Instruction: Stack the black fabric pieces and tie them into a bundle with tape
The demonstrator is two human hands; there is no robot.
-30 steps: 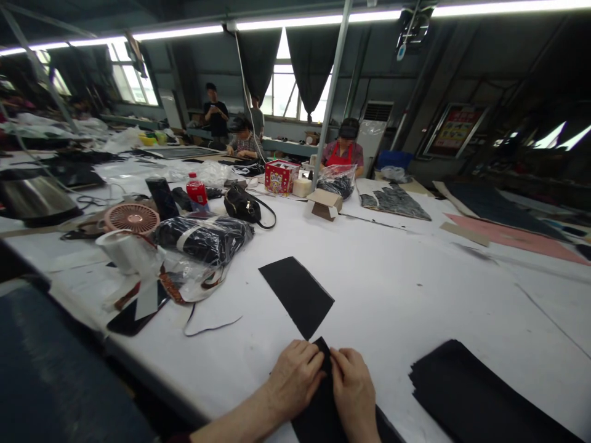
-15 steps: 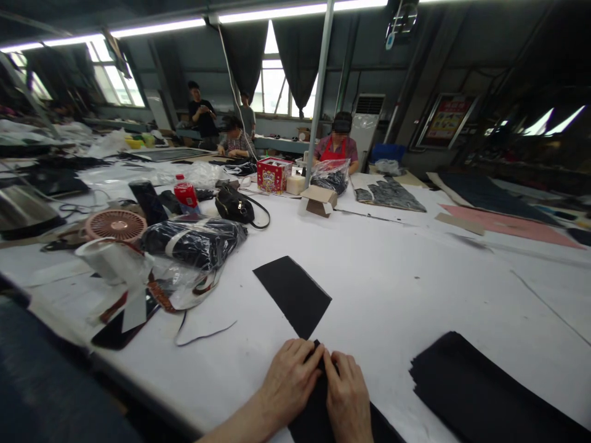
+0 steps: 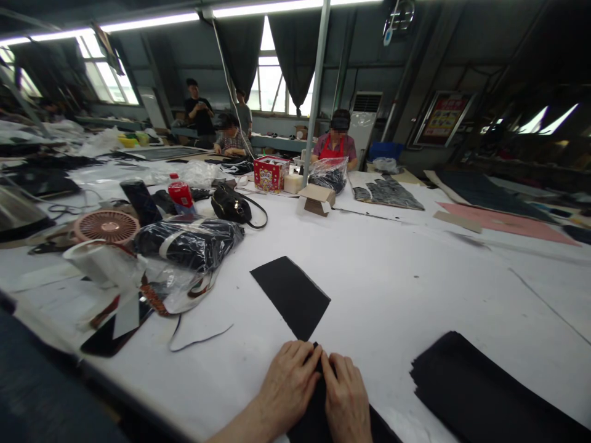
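At the near edge of the white table [image 3: 392, 277], my left hand [image 3: 289, 387] and my right hand [image 3: 346, 397] meet over a black fabric piece [image 3: 318, 409]. Both sets of fingers are curled and pinch its top corner between them. The fabric runs down under my palms and out of the picture. A single black fabric rectangle [image 3: 290, 295] lies flat just beyond my fingertips. To the right of my right hand sits a stack of black fabric pieces [image 3: 480, 397].
On the left lie a plastic-wrapped dark bundle [image 3: 184, 243], a pink fan [image 3: 104, 226], a roll of tape [image 3: 99, 261], a red bottle [image 3: 181, 194] and a black handbag [image 3: 231, 206]. A metal pole [image 3: 314, 98] rises mid-table. A person in a red apron [image 3: 335, 147] works at the far side.
My fingertips have drawn closer together over the fabric's top corner, hiding most of it. The view has shifted a little to the right.
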